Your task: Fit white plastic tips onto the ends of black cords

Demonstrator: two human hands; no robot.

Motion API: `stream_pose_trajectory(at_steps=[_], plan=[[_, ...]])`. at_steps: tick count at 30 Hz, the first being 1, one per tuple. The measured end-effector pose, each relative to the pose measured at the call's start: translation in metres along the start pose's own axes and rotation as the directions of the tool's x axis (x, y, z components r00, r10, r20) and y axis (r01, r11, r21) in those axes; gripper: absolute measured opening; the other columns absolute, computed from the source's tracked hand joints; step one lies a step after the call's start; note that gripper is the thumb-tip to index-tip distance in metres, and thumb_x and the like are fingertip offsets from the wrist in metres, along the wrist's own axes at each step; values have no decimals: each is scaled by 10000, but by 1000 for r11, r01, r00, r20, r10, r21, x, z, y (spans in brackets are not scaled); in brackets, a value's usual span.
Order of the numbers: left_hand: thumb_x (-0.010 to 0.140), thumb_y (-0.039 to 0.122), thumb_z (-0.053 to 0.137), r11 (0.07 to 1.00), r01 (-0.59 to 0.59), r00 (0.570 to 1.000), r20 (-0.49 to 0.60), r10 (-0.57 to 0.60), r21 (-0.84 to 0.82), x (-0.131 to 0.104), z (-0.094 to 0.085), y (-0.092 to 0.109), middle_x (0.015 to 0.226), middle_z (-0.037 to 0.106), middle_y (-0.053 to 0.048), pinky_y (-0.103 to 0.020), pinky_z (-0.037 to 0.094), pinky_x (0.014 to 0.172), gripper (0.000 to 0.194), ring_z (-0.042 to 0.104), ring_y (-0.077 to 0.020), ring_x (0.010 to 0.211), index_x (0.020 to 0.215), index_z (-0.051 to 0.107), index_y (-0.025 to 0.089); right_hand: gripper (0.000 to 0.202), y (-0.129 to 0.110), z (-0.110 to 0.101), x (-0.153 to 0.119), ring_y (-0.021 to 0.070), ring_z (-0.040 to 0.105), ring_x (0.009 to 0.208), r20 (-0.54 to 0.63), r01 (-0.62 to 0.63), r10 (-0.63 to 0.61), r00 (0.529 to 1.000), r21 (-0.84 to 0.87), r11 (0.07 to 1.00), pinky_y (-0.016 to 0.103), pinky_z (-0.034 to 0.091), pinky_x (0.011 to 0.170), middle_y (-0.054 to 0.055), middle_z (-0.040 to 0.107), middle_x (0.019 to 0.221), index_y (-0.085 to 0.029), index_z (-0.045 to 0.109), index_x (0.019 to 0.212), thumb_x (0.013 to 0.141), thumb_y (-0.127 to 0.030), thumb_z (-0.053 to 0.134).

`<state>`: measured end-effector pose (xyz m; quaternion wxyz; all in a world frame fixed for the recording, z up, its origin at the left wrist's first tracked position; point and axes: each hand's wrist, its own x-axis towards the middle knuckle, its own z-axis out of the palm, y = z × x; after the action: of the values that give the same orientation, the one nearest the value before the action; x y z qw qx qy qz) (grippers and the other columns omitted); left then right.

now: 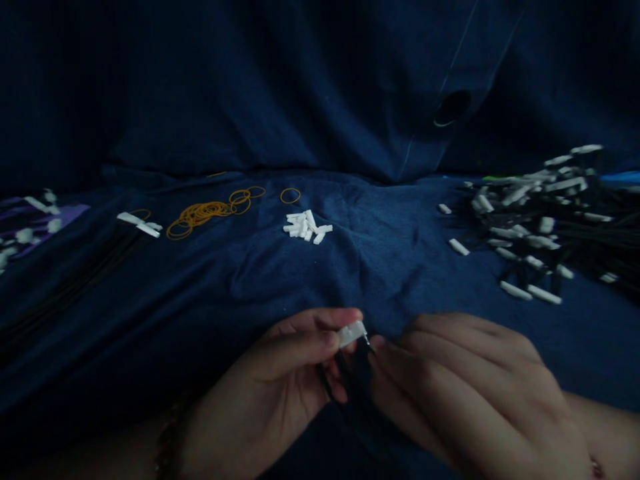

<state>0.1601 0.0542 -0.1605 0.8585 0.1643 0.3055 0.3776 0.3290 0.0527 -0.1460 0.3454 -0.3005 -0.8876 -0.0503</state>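
The left hand pinches a small white plastic connector piece between thumb and forefinger, presenting its open end to the right hand. The right fingers are closed on thin black cords at that end, apparently for alignment. Loose white connectors, orange rubber bands and a pile of finished cords lie on the dark blue cloth, within reach.

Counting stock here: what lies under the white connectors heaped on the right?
The white connectors lie on a tangle of black cords, spread over the dark blue cloth. How far the cords run beneath, and anything under them, is covered.
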Motion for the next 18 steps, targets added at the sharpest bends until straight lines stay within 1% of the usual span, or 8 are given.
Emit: stream_pose_trajectory(at_steps=[3, 4, 5, 10, 14, 18], plan=[[799, 97, 484, 1000, 9, 998, 62, -8, -23, 0, -2, 0, 802, 609, -34, -181, 427, 663, 208, 538, -82, 694, 878, 671, 140, 286, -6, -3, 4, 109, 503, 429, -166, -3, -23, 986, -156, 988, 280, 389, 411, 14, 555, 462, -149, 572, 525, 770, -42, 467], [802, 95, 479, 999, 12, 997, 78, -10, -29, 0, -3, -1, 803, 610, -34, -182, 428, 665, 210, 538, -80, 690, 882, 669, 137, 305, -8, -3, 4, 106, 506, 427, -204, 5, -45, 978, -193, 981, 274, 401, 414, 7, 559, 462, -156, 570, 522, 778, -39, 449], [804, 93, 476, 999, 18, 996, 89, -15, -32, 0, -3, -1, 809, 611, -35, -183, 429, 668, 212, 539, -78, 688, 888, 667, 134, 313, -9, -4, 5, 103, 512, 429, -209, 19, -66, 976, -219, 976, 262, 415, 421, -1, 562, 465, -161, 563, 519, 783, -42, 445], [802, 87, 478, 998, 47, 993, 112, -42, -46, 0, -6, -1, 807, 615, -38, -191, 434, 695, 212, 552, -81, 695, 905, 658, 133, 233, -8, -6, 4, 99, 539, 445, -111, 127, -161, 981, -262, 957, 225, 438, 444, -30, 547, 463, -147, 558, 563, 780, -79, 507], [808, 94, 467, 997, 56, 992, 115, -51, -44, -1, -5, -1, 797, 606, -41, -202, 439, 702, 215, 560, -95, 719, 915, 651, 130, 275, -9, -8, 7, 102, 509, 405, -130, 87, -124, 984, -262, 961, 234, 402, 399, -22, 519, 423, -144, 533, 524, 779, -57, 485], [817, 86, 448, 998, 47, 992, 116, -41, -48, 0, -5, -1, 834, 606, -42, -192, 437, 703, 231, 556, -87, 730, 922, 650, 129, 267, -10, -9, 10, 110, 533, 440, -110, 75, -103, 989, -232, 970, 239, 417, 417, -15, 560, 467, -147, 529, 519, 775, -73, 510]])
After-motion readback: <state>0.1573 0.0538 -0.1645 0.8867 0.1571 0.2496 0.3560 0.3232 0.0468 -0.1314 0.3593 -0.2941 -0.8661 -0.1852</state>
